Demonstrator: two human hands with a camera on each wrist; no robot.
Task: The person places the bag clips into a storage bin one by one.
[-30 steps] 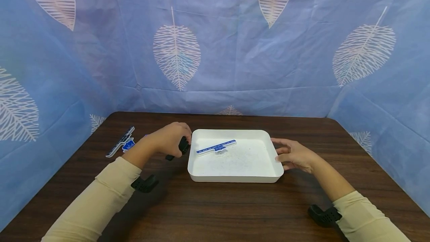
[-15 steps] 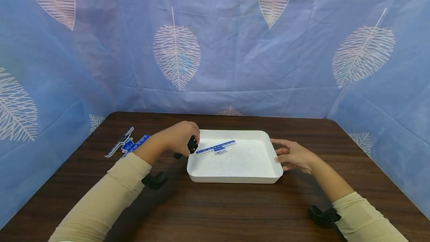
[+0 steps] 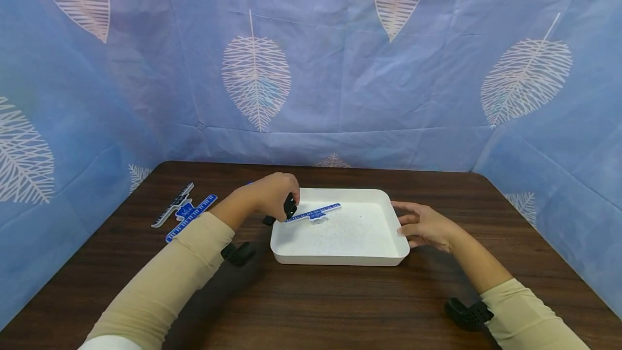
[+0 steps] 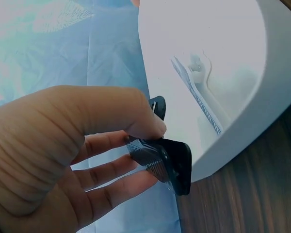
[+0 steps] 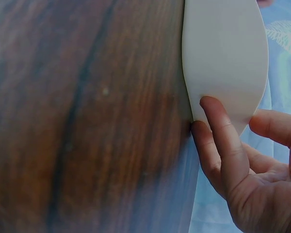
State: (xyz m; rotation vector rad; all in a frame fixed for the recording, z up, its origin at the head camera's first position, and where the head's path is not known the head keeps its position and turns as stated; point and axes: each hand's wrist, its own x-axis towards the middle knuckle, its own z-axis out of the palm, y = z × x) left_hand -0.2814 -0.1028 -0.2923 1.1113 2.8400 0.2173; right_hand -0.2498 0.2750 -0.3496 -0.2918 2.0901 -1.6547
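Observation:
My left hand (image 3: 272, 193) is over the left wall of a white tray (image 3: 359, 255), pinching a black clip (image 4: 177, 165) with a ribbed grip between thumb and fingers. Below it in the tray lies a clip with a blue ruler-like bar (image 3: 316, 213), its left end partly hidden by the hand. Straight fingers of my right hand (image 3: 430, 226) touch the tray's right outer wall. In the right wrist view, the thumb also meets the tray's edge while the fingertips (image 5: 212, 104) rest against the wall.
Left of the tray on the dark wooden table (image 3: 340, 307) lie a blue clip (image 3: 191, 217) and a white clip with dark stripes (image 3: 174, 207). A small blue tip (image 3: 250, 182) shows behind my left arm. A blue leaf-patterned cloth (image 3: 320, 96) hangs around the table.
My left hand has moved rightward with the black clip, from beside the tray to over its left wall. The blue clip on the table has come into sight. My right hand stays in place.

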